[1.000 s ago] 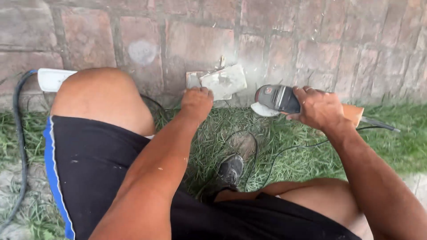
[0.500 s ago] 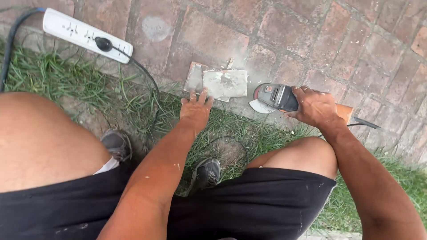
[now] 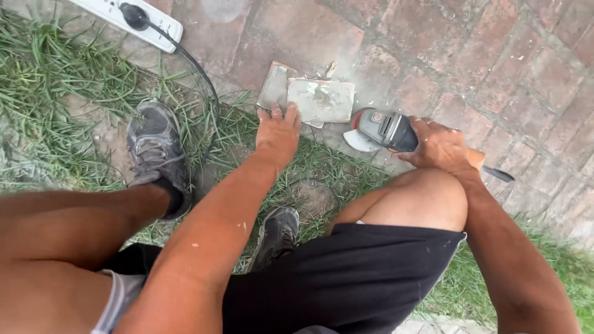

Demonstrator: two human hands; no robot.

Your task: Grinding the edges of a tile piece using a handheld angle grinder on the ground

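I see a dusty, matt grey tile piece (image 3: 322,99), rough with dried mortar, lying on coarse, weathered red brick paving (image 3: 495,68). The angle grinder (image 3: 383,130) looks like dull grey plastic with a dust-coated guard. The power strip (image 3: 127,15) is smooth white plastic, its cable (image 3: 198,74) matt black rubber. The shoes (image 3: 154,145) are worn grey mesh cloth; the shorts (image 3: 346,278) are matt black fabric.

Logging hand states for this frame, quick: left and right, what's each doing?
Left hand: open, pressed flat on the grey tile piece.
Right hand: closed around the angle grinder.
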